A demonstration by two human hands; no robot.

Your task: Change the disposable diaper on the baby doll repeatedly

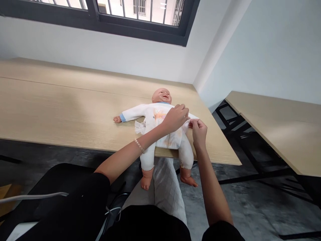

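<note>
A baby doll [164,95] lies on its back on the wooden table, its legs hanging over the front edge. It wears a white top [140,111] with blue cuffs and an orange print. White ties form a bow at its side, left in the view. My left hand [177,117] is closed over the doll's chest, fingers pinched at the side of the top. Close beside it, my right hand [199,129] pinches white cloth near the doll's arm on the right. Exactly what lies between the left fingertips is too small to tell.
The table [75,110] runs along the wall beneath a barred window [140,30]. Another table [281,124] stands to the right with black folding legs. A black chair [57,177] and a white cable [32,197] are at the lower left.
</note>
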